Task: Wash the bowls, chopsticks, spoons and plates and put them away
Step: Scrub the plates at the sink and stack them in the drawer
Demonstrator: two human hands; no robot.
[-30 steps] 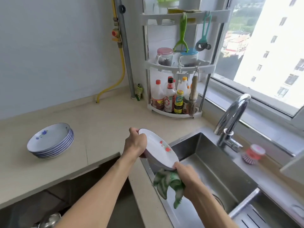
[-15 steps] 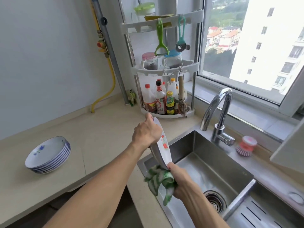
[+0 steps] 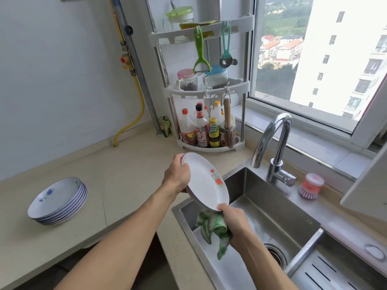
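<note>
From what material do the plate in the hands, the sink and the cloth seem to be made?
Plate: probably glazed ceramic or enamel; smooth glossy white, printed red flower, thin dark rim.
Sink: stainless steel, brushed; grey metallic sheen with soft reflections.
Cloth: soft woven or microfibre fabric, green and white; it hangs in limp folds.

Little legible. Printed labels on the sauce bottles [image 3: 201, 130] in the bottom tier of the corner rack [image 3: 240, 141], at about 12 o'clock from the held plate: a red-and-white label with characters too small to read, and at its 3 o'clock a yellow, green and blue label, likewise too blurred. No readable numbers, brands or signs elsewhere.
</note>
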